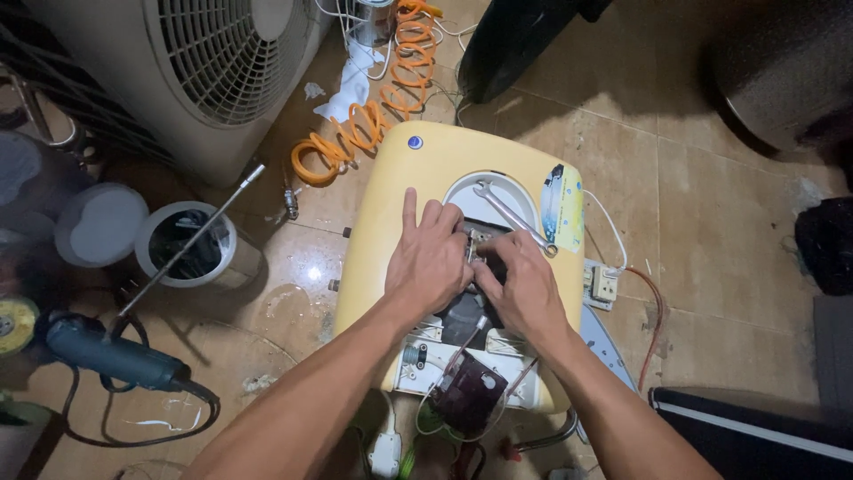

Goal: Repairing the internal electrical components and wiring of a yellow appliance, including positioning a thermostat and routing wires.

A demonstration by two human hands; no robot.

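A pale yellow appliance casing (426, 169) lies flat on the tiled floor with a round opening in its top. My left hand (428, 258) rests over that opening, fingers spread and pressing on a small metal part (473, 242) inside. Beside it, my right hand (524, 284) pinches at the same part with its fingertips. A steel spanner (511, 213) lies across the far rim of the opening. Below my hands, wires and a dark red component (469, 396) hang from the casing's open white end.
An orange coiled hose (373, 116) lies beyond the casing, next to a large fan housing (204, 71). A blue angle grinder (107, 354) and a round container (191, 242) with a rod sit at left. Dark objects stand at right.
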